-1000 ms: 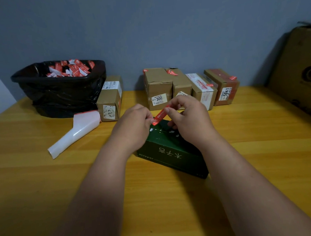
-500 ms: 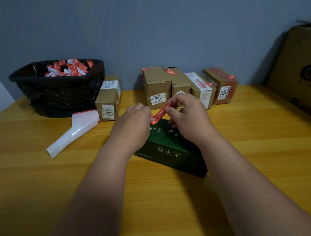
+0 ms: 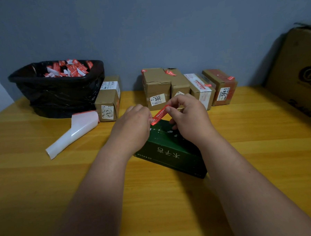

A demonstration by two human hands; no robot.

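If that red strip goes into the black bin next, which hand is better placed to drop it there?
Left, probably. The left hand pinches the lower end of the strip, and the bin stands on its side; the right hand would have to cross over.

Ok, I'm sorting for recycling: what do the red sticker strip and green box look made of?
The red sticker strip: thin printed paper or film, unclear which; left hand and right hand pinch its ends. The green box: likely matte printed cardboard: crisp folded edges, white torn patches.
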